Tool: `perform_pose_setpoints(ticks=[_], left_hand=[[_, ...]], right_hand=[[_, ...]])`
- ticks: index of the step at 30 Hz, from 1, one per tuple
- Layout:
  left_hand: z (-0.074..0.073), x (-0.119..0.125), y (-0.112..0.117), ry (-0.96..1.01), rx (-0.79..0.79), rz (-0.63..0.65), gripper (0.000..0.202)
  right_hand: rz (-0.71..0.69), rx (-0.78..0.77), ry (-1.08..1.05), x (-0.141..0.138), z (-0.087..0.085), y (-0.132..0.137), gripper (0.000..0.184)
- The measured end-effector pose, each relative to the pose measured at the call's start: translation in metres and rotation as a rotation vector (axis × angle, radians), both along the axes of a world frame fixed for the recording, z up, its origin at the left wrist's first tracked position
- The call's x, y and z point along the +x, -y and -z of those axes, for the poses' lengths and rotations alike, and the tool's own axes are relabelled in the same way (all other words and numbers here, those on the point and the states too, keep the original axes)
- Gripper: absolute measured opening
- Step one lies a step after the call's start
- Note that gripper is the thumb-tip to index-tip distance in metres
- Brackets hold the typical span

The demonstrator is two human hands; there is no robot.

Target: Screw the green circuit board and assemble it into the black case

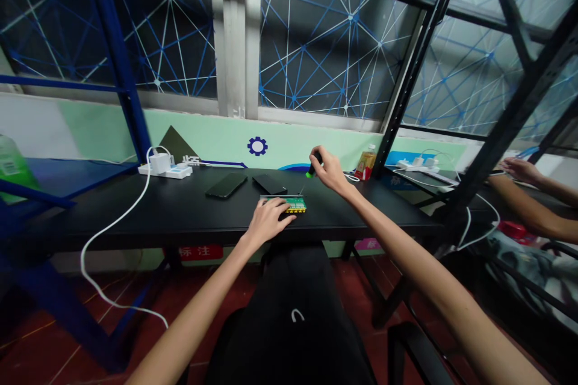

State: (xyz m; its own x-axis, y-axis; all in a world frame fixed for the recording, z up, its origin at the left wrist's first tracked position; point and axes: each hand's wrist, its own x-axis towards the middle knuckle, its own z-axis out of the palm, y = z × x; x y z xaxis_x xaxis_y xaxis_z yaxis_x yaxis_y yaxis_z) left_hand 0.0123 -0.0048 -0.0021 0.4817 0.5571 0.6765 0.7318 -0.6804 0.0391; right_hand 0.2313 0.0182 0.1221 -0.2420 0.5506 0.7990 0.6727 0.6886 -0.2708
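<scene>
While the left hand [267,218] lies spread on a circuit board [298,205], the right hand [329,169] grips a screwdriver [309,174] farther right.

**Bimanual Posture: One Low, One Raised**

The bare left forearm [196,307] and right forearm [422,264] reach forward and converge. The left grip [268,218] lies low, palm down, fingers [278,208] extended, thumb [286,222] set apart. The right grip [327,168] is raised higher, its fingers curled inward, the wrist [347,189] slightly bent.
</scene>
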Motion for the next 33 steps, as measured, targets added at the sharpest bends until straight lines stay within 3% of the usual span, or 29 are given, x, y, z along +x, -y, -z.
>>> perform_pose_setpoints(ticks=[16,23,25,29,33], left_hand=[[0.000,0.000,0.000,-0.006,0.003,-0.003,0.035],[0.000,0.000,0.000,-0.007,-0.011,0.000,0.035],[0.000,0.000,0.000,-0.003,-0.012,-0.001,0.035],[0.000,-0.001,-0.001,-0.014,-0.007,-0.005,0.035],[0.002,-0.001,-0.002,-0.033,0.003,-0.007,0.036]], right_hand=[[0.004,0.018,0.055,-0.004,-0.001,-0.004,0.020],[0.068,-0.221,0.221,-0.010,-0.025,0.003,0.031],[0.097,-0.264,0.263,-0.011,-0.032,0.002,0.031],[0.233,-0.167,0.340,-0.021,-0.036,-0.002,0.026],[0.356,-0.160,0.386,-0.035,-0.034,-0.007,0.043]])
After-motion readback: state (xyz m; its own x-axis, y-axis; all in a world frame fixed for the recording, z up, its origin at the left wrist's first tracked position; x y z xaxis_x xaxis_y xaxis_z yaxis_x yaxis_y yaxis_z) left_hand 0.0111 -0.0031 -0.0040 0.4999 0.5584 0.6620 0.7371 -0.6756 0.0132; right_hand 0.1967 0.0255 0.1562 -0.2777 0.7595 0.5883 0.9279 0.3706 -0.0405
